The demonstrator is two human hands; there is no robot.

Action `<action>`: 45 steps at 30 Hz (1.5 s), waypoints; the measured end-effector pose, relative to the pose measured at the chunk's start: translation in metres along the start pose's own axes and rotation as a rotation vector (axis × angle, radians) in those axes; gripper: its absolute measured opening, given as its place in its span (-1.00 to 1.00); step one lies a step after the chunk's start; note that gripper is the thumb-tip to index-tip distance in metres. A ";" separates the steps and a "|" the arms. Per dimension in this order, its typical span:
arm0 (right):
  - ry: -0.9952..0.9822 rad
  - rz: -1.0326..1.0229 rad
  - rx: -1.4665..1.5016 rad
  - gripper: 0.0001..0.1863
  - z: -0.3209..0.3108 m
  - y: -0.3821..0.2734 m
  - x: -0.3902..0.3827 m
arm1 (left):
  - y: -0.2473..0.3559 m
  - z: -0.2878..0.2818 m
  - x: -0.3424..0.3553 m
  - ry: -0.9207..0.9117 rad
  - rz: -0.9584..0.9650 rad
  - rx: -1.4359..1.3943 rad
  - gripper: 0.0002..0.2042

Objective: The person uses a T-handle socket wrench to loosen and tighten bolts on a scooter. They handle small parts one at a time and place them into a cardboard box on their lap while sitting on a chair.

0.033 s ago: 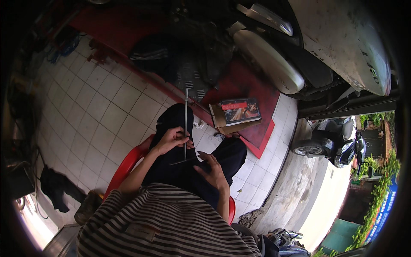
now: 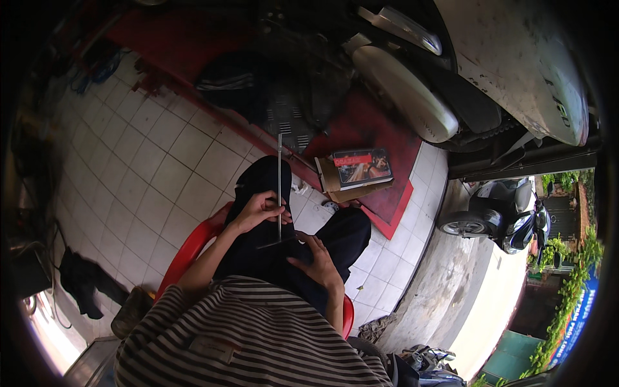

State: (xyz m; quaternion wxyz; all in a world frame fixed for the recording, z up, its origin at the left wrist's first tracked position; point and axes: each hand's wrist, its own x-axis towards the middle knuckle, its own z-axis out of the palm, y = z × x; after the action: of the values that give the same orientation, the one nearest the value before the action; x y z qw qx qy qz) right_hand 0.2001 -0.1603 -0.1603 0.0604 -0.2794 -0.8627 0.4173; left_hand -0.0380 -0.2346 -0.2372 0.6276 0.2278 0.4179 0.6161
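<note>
A long, thin T-handle wrench [image 2: 280,171] stands roughly upright in the picture above my lap, its dark crossbar [image 2: 274,244] at the near end. My left hand [image 2: 263,211] is closed around the shaft, partway down. My right hand [image 2: 316,259] is beside the crossbar's right end, fingers extended and thumb apart. I cannot make out whether its fingertips touch the bar. Under both hands are my dark trousers [image 2: 345,235]. The wrench's far tip reaches toward the edge of a red platform [image 2: 380,209].
An opened cardboard box [image 2: 329,177] holding a printed package [image 2: 364,166] lies on the platform. Above it stands a motorbike with a pale muffler cover [image 2: 406,93]. I sit on a red plastic chair [image 2: 187,251] over white floor tiles [image 2: 161,168]. Another scooter [image 2: 496,216] is parked outside.
My right hand has shifted slightly left and nearer to me, its fingers drawing closer together. My left hand and the T-handle wrench hold almost the same place.
</note>
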 end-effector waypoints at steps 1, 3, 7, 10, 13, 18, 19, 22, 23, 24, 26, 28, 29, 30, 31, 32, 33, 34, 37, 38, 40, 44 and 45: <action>-0.044 -0.036 -0.075 -0.36 0.007 -0.001 -0.003 | 0.000 0.000 0.000 0.003 0.006 -0.028 -0.85; -0.029 -0.011 -0.113 -0.31 0.023 -0.006 -0.002 | 0.000 0.000 -0.002 0.006 0.015 -0.055 -0.86; 0.062 0.037 0.028 -0.37 0.060 -0.004 0.005 | 0.003 0.000 -0.004 -0.028 0.034 0.003 -0.86; 0.172 0.012 0.068 -0.56 0.069 -0.020 0.016 | 0.004 0.000 -0.006 -0.036 0.069 0.119 -0.85; 0.224 0.065 0.052 -0.71 0.076 -0.015 0.019 | 0.004 0.001 -0.004 -0.060 0.128 0.270 -0.81; 0.194 0.250 0.302 -0.70 0.043 -0.019 0.023 | -0.002 0.007 -0.003 -0.075 0.173 0.359 -0.72; 0.211 0.177 0.312 -0.75 0.036 -0.019 0.023 | -0.003 0.008 -0.003 -0.051 0.171 0.293 -0.71; 0.236 0.157 0.344 -0.74 0.013 -0.026 0.030 | -0.006 0.008 -0.004 0.017 0.152 0.126 -0.70; 0.248 0.193 0.418 -0.75 0.006 -0.033 0.033 | -0.005 0.007 -0.004 0.032 0.139 0.093 -0.71; 0.280 0.192 0.578 -0.74 0.005 -0.031 0.037 | -0.004 0.006 -0.004 0.046 0.124 0.060 -0.72; 0.313 0.183 0.727 -0.71 0.004 -0.025 0.042 | -0.006 0.005 -0.004 0.055 0.098 0.020 -0.75; 0.299 0.187 0.715 -0.66 0.003 -0.023 0.050 | -0.009 0.004 -0.005 0.055 0.097 0.001 -0.73; 0.315 0.237 0.832 -0.66 0.005 -0.032 0.051 | -0.006 0.004 -0.004 0.055 0.102 0.000 -0.71; 0.333 0.272 0.849 -0.66 0.007 -0.037 0.046 | -0.004 0.005 -0.004 0.073 0.090 0.017 -0.71; 0.346 0.301 0.865 -0.66 0.008 -0.039 0.043 | -0.004 0.005 -0.004 0.087 0.084 0.019 -0.72; 0.383 0.296 0.914 -0.69 0.010 -0.037 0.036 | -0.004 0.006 -0.003 0.100 0.079 0.021 -0.73; 0.421 0.290 0.963 -0.71 0.014 -0.034 0.024 | -0.005 0.008 -0.002 0.113 0.074 0.024 -0.73; 0.452 0.282 1.013 -0.72 0.016 -0.035 0.014 | -0.009 0.009 -0.001 0.125 0.080 0.020 -0.75; 0.558 0.330 1.043 -0.74 0.007 -0.038 -0.014 | -0.018 0.015 0.003 0.098 0.100 0.086 -0.76; 0.584 0.357 1.046 -0.73 0.005 -0.037 -0.022 | -0.019 0.017 0.004 0.103 0.090 0.101 -0.77; 0.619 0.400 1.048 -0.73 0.002 -0.030 -0.037 | -0.018 0.018 0.006 0.114 0.070 0.131 -0.77; 0.667 0.478 1.059 -0.73 0.003 -0.016 -0.055 | -0.013 0.018 0.010 0.111 0.037 0.110 -0.77; 0.676 0.496 1.064 -0.74 0.004 -0.013 -0.058 | -0.013 0.018 0.010 0.110 0.030 0.107 -0.77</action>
State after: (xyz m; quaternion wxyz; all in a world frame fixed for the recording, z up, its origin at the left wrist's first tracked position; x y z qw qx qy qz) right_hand 0.2415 -0.2008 -0.1455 0.3586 -0.5166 -0.3836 0.6763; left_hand -0.0175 -0.2229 -0.2402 0.5813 0.2331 0.4808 0.6137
